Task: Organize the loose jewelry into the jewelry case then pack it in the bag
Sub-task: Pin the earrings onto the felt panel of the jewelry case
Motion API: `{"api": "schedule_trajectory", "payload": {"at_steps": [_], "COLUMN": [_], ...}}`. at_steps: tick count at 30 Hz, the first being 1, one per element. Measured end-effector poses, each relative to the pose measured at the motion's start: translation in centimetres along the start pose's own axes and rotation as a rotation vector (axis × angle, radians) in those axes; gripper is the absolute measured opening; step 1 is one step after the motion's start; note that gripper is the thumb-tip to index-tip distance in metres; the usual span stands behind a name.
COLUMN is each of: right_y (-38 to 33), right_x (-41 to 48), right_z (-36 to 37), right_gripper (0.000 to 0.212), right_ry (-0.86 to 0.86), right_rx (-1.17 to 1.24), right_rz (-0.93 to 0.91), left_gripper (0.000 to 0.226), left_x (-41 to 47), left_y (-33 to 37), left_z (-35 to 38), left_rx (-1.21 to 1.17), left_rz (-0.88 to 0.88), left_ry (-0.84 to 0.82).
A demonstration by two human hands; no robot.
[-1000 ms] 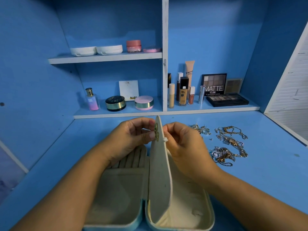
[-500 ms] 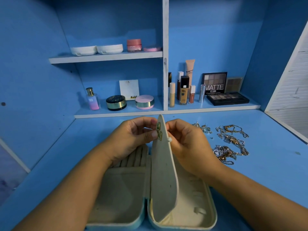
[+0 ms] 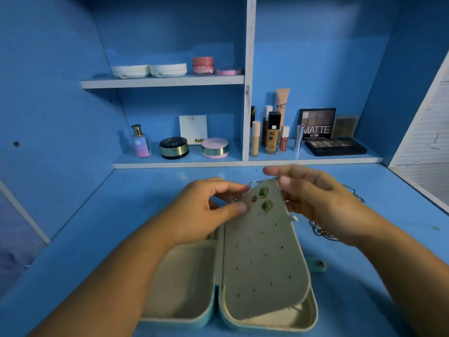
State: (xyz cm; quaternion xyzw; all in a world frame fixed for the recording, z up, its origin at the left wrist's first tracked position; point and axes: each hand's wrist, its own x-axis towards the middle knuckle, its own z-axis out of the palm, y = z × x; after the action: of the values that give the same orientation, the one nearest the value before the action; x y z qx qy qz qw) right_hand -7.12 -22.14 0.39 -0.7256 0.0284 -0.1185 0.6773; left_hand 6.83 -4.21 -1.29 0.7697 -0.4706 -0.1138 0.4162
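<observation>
The jewelry case (image 3: pixel 184 288) lay open on the blue desk (image 3: pixel 116 229), at 6 o'clock from the shelves. Its two cream-lined halves sat side by side. A cream flap (image 3: pixel 264 259) dotted with small holes rose from the hinge and leaned toward 1 o'clock over the right half. Green-and-gold earrings (image 3: pixel 266 206) sat in the flap near its top, close together.

The left hand (image 3: pixel 206 212) held the flap's upper edge at 10 o'clock, with the thumb pressed on the front face and the forefinger curled over the rim. The right hand (image 3: pixel 320 203) hovered at the flap's top at 2 o'clock, its fingers blurred. I could not tell whether it gripped anything.

Loose chains (image 3: pixel 324 234) lay on the desk at 3 o'clock from the flap, partly hidden under the right wrist. A snap tab (image 3: pixel 318 263) stuck out from the case's right side. Makeup stood on the shelf (image 3: pixel 243 164) at 12 o'clock.
</observation>
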Motion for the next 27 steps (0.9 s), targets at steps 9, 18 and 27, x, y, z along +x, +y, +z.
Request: {"api": "schedule_trajectory", "payload": {"at_steps": [9,18,27], "right_y": [1.2,2.1,2.2], "right_x": [-0.1,1.4,10.0], "right_z": [-1.9,-1.3,0.2], "right_gripper": [0.04,0.012,0.02], "right_ry": [-0.146,0.007,-0.086], "right_rx": [-0.893,-0.889,-1.17], "right_rz": [0.073,-0.068,-0.098], "left_gripper": [0.066,0.074,0.075], "left_x": [-1.4,-1.9,-1.8], "left_y": [1.0,2.3,2.1], "left_z": [0.2,1.1,1.2], "left_rx": [0.512,0.622,0.616], "left_rz": [-0.049,-0.12,-0.125], "left_ry": [-0.159,-0.385,-0.401]}}
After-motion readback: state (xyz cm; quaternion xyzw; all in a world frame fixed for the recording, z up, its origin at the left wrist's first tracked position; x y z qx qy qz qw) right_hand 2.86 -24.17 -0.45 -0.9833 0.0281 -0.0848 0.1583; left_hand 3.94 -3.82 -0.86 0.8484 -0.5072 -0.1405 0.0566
